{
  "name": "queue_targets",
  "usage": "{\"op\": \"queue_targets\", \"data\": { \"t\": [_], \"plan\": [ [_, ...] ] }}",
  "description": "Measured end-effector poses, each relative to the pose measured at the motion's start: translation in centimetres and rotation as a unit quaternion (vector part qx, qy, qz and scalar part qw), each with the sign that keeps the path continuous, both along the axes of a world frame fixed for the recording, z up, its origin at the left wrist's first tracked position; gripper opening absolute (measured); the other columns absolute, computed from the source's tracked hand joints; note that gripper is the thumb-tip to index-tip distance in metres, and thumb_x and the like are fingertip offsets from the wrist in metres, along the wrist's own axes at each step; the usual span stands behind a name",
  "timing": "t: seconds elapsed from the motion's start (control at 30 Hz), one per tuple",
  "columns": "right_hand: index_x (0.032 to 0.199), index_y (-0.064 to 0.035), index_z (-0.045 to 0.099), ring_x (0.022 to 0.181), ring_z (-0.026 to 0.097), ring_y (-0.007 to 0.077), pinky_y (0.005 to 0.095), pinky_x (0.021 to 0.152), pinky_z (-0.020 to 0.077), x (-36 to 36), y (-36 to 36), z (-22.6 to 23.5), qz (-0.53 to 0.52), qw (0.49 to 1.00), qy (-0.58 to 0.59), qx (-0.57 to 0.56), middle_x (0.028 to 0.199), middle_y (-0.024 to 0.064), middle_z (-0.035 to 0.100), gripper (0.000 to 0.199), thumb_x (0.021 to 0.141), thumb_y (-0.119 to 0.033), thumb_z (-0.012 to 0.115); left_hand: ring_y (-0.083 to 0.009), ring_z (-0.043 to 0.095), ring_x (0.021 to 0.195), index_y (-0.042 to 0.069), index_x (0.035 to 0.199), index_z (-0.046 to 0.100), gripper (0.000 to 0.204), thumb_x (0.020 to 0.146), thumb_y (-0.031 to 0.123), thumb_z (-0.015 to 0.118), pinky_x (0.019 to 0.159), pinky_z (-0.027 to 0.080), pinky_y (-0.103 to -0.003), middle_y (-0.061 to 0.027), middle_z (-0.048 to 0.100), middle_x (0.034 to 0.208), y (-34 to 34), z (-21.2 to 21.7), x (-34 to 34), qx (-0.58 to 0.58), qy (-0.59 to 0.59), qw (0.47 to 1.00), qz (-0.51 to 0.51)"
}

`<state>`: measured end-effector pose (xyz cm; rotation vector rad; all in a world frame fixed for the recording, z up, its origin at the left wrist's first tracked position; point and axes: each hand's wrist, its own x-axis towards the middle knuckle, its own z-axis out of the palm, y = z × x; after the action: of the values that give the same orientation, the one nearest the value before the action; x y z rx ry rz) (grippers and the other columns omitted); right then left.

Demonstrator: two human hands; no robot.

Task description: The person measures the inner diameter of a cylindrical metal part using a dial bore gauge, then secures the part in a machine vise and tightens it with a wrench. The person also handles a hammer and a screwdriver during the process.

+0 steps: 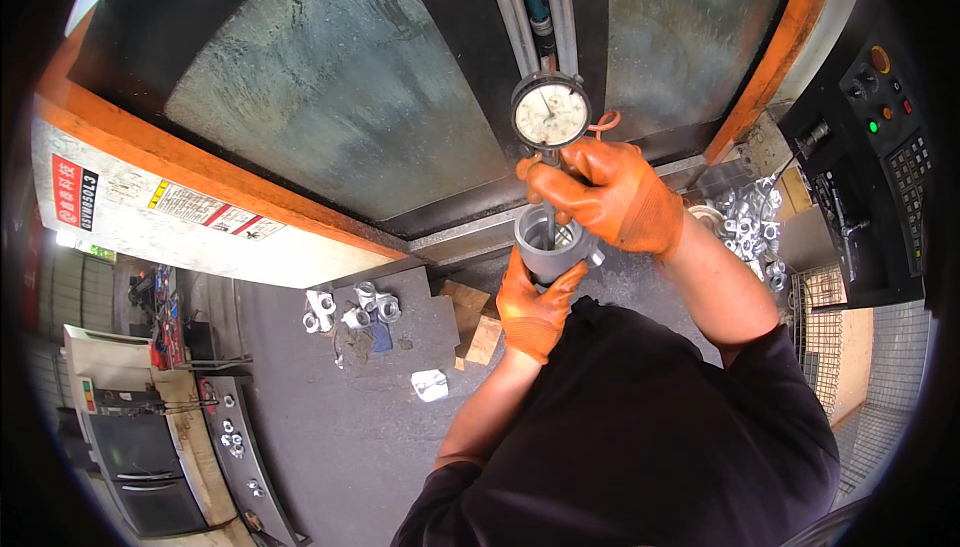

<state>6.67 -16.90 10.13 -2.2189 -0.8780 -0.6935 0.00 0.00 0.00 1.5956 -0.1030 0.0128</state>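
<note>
Right, mid-measurement: my left hand is clamped round the grey cylindrical part at chest height, my right hand grips the dial bore gauge with its stem down the bore; next needs a steady, square probe.

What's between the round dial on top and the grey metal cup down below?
In the head view, the gauge's thin stem, gripped by the gloved right hand, joins dial and cup.
</note>
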Motion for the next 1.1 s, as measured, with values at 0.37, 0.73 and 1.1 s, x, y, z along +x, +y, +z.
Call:
{"op": "queue_targets", "data": {
  "t": [0.37,0.73,1.1],
  "plan": [
    [0.118,-0.0081,0.066,0.069,0.059,0.0170,0.0313,0.057,0.0469,0.1,-0.1,0.2,0.004,0.999,0.031,0.019,0.077,0.0031,0.051,0.038,0.081,-0.011,0.071,-0.0100,0.061,0.090,-0.001,0.130,0.055,0.050,0.084,-0.007,0.074,0.077,0.050,-0.022,-0.0048,0.068,0.108,-0.2,0.2,0.2,-0.075,0.021,0.997,-0.028],
    [0.118,-0.0082,0.068,0.070,0.059,0.0140,0.0298,0.058,0.0474,-0.2,-0.1,0.3,-0.008,1.000,0.026,0.000,0.077,0.0025,0.054,0.036,0.083,-0.009,0.070,-0.0086,0.059,0.091,-0.001,0.132,0.055,0.052,0.085,-0.001,0.078,0.079,0.050,-0.023,-0.0035,0.067,0.107,-0.1,0.3,0.3,-0.030,-0.014,0.999,-0.026],
    [0.120,-0.0091,0.068,0.077,0.065,0.0161,0.0296,0.063,0.0520,-0.6,-0.2,1.5,-0.008,0.993,0.115,0.019,0.087,0.0035,0.061,0.033,0.087,-0.006,0.070,-0.0089,0.060,0.092,0.000,0.129,0.057,0.048,0.086,0.001,0.077,0.080,0.051,-0.024,-0.0027,0.069,0.104,-0.1,1.6,0.2,-0.050,0.025,0.998,-0.033]
  ]
}}
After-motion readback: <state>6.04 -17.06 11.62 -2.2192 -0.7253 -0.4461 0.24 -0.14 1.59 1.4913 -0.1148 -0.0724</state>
